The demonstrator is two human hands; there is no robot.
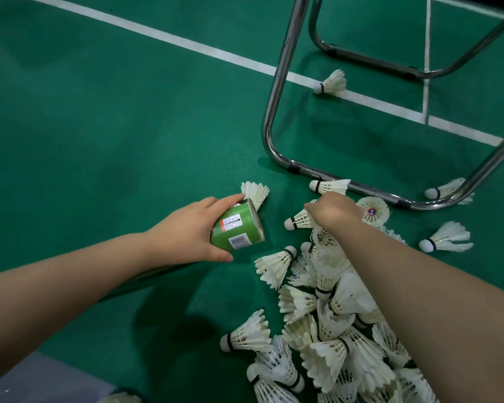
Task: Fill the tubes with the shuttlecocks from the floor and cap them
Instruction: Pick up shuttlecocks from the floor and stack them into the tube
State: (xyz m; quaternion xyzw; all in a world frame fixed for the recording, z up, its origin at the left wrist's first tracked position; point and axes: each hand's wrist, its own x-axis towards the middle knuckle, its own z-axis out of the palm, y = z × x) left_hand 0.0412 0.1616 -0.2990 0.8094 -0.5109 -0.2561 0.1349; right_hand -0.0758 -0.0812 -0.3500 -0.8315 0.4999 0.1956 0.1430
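We see two forearms, bare along their whole visible length, each ending in a bare hand. The left hand shows its back and thumb; the right hand shows mainly its back, the fingers largely hidden from us.

No words or numbers you can read here.
Green tube: white label with red strip and small scale graphic, print too small for you.
Barcode sticker at 6 o'clock from that label, digits unreadable.
Shuttlecock at 3 o'clock from tube: round red-and-blue sticker on cork, lettering blurred.
Second shuttlecock at its 8 o'clock: dark round emblem, illegible.
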